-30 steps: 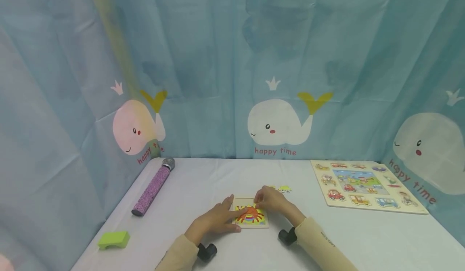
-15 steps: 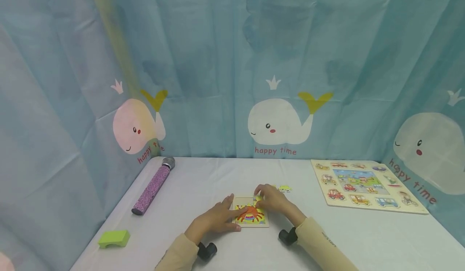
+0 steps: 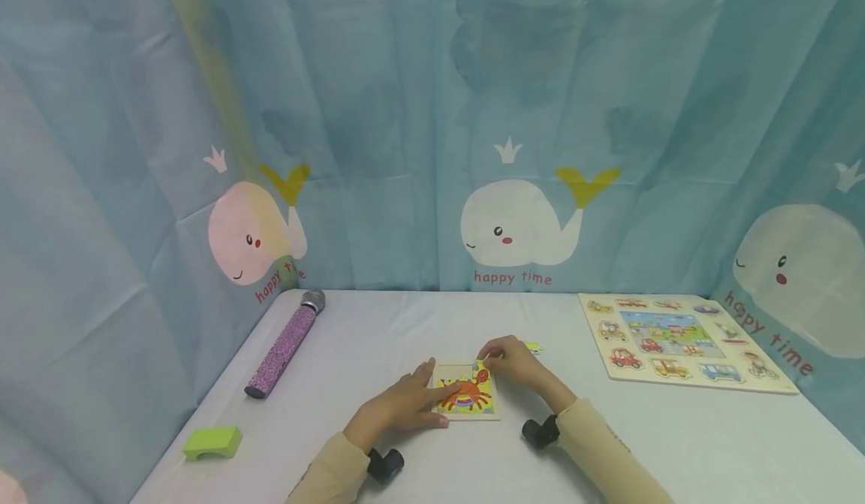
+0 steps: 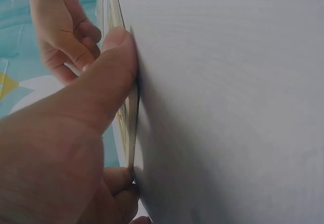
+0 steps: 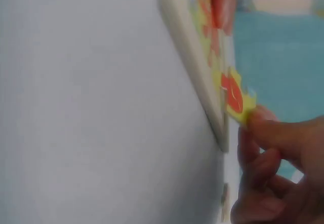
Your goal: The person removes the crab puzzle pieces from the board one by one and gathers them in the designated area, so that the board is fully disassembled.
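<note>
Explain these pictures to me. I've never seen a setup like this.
There is no machine here, just a person's two bare hands. The wide picture comes from a camera worn on the head; the two close-ups come from black wrist cameras. On the white table lie a glittery microphone, a green block, a large vehicle puzzle and a loose piece beyond the right hand. The left hand rests on a small crab puzzle. The right hand pinches a yellow piece with a red claw at that puzzle's edge.
</note>
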The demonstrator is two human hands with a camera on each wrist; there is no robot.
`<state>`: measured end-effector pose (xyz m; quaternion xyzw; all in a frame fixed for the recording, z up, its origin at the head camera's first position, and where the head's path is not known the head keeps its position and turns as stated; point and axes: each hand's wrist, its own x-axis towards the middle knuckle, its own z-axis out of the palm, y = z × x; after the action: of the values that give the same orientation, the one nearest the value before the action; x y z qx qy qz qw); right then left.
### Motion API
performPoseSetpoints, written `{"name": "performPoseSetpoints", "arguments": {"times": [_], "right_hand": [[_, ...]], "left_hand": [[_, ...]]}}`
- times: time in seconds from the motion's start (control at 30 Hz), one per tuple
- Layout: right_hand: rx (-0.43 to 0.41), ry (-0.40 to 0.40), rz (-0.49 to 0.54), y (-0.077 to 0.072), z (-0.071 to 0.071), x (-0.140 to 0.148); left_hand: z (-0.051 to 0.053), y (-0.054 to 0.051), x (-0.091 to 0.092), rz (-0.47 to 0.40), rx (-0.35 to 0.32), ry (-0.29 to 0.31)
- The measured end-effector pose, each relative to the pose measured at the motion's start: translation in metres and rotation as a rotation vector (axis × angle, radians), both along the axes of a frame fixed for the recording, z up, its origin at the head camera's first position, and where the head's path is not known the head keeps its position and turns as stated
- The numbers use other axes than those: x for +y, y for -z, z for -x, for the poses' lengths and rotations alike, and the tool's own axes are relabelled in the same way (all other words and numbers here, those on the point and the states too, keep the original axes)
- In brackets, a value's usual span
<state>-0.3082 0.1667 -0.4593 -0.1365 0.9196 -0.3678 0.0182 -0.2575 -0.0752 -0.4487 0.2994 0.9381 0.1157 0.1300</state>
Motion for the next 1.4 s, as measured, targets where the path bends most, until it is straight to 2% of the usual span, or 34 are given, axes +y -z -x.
{"name": "performPoseSetpoints", "arguments": {"times": [0.27, 0.43, 0.67, 0.83, 0.97, 1.23, 1.4], "right_hand": [[-0.122, 0.128, 0.085, -0.008, 0.006, 0.017], [-0.122, 0.176, 0.123, -0.016, 0.011, 0.038], [-0.124, 0.261, 0.114, -0.021, 0.014, 0.073], [-0.17, 0.328, 0.103, -0.015, 0.019, 0.101], [-0.162, 0.359, 0.096, -0.007, 0.022, 0.117], [-0.184, 0.429, 0.071, 0.0, 0.024, 0.123], [-0.142, 0.441, 0.036, 0.005, 0.027, 0.121]], "left_hand": [[0.001, 0.004, 0.0, -0.004, -0.026, -0.008], [0.0, 0.001, 0.001, -0.013, -0.031, -0.007], [0.0, -0.001, -0.002, -0.025, -0.013, 0.007], [0.001, 0.001, -0.004, -0.033, -0.013, 0.007], [0.001, 0.003, -0.003, -0.03, -0.019, 0.003], [0.002, 0.005, -0.001, -0.036, -0.018, 0.017], [0.001, 0.005, -0.001, -0.039, -0.013, 0.013]]}}
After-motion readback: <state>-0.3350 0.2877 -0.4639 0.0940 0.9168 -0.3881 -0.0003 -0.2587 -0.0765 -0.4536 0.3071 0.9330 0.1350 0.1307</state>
